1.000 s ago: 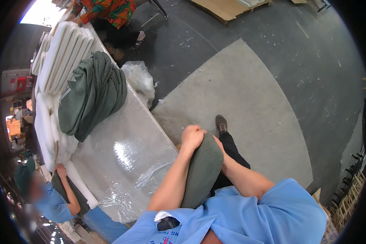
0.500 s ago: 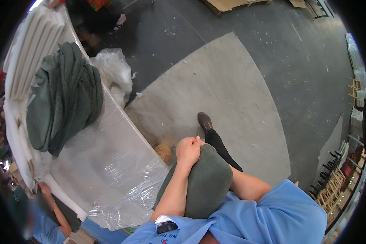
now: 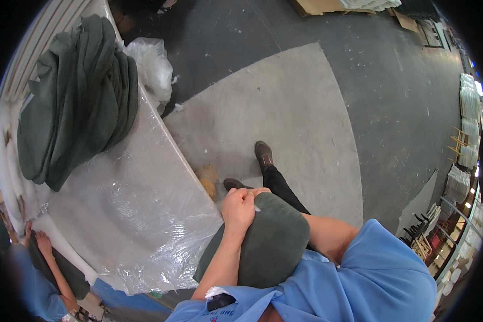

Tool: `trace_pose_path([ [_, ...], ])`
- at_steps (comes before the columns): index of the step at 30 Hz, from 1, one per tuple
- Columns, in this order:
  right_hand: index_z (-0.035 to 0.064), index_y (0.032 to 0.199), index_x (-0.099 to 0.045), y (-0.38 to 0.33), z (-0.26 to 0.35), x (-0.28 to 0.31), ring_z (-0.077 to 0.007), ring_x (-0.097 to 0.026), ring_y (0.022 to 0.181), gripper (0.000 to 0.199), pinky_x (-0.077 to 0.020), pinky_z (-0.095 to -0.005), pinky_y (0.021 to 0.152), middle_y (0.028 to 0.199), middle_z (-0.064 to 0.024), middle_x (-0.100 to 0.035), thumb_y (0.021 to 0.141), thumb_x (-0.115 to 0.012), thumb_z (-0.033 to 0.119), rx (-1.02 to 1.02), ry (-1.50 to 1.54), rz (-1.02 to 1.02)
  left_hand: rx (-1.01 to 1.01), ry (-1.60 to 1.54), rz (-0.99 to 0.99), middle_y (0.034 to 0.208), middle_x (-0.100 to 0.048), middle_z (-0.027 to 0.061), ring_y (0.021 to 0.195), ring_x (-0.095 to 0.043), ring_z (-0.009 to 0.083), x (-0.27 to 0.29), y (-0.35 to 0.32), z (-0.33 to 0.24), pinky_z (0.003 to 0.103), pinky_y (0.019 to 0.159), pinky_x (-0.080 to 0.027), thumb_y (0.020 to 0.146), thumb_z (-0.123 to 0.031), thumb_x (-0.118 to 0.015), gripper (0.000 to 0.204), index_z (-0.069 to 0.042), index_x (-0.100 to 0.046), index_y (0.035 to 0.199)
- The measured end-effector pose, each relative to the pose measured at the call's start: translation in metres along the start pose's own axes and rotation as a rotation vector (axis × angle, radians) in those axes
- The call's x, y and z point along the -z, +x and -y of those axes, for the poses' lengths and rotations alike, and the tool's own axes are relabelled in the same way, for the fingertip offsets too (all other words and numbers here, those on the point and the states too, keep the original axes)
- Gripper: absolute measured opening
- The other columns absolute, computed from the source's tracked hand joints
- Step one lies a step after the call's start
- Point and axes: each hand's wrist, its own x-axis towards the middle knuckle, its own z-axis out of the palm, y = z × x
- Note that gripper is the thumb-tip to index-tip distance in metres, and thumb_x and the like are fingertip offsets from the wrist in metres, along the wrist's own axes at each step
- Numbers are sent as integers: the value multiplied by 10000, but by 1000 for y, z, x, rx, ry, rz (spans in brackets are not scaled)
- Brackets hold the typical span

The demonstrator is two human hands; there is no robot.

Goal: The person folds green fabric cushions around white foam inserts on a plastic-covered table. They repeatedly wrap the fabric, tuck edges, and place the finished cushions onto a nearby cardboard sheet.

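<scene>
Head view. Centre foreground: dark green, rounded bundle of soft fabric [image 3: 276, 241], held close against the front of the light blue, short-sleeved cloth shirt [image 3: 378, 268], beside the near corner of the pale table wrapped in clear, shiny plastic film [image 3: 139, 198]. Left hand [image 3: 239, 208]: closed, with fingers curled in at the bundle's upper left edge, apparently gripping the fabric there. Right hand: mostly hidden behind the bundle, below a bare right forearm [image 3: 330, 233]; impossible to tell how far open, or with what hold.

Stage, as judged from the present lay: broad face of the bundle already smooth and rounded, seemingly filled out from within, with contents out of sight. Upper edge under the hands, not yet released or set down. No seam, opening or fastening clear enough to judge as finished or unfinished.

Unworked, by appearance: large, loosely folded heap of dark green fabric [image 3: 83, 102] on the table, untouched by either hand; beside it, stack of white, slab-like pads [image 3: 27, 53], bare of green covering where visible. Lower left: co-worker's bare hands [image 3: 44, 245] at a separate, elongated dark green fabric piece [image 3: 72, 273].
</scene>
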Motion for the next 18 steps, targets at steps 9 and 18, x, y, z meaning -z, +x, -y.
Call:
trace_pose_path([
  [9, 45, 1021, -727, 0, 99, 10, -168, -706, 850, 286, -572, -343, 788, 933, -55, -728, 1085, -588, 287, -625, 278, -25, -44, 3, 20, 773, -601, 177, 774, -619, 380, 0, 2, -3, 500, 719, -486, 923, -185, -651, 255, 7, -655, 757],
  [18, 47, 958, -724, 1, 70, -4, -165, -683, 790, 368, -558, -351, 727, 877, -57, -718, 1087, -613, 374, -514, 459, -47, -123, -40, -77, 838, -579, 204, 797, -611, 404, 7, -3, 6, 511, 733, -498, 896, -122, -656, 191, 26, -642, 777],
])
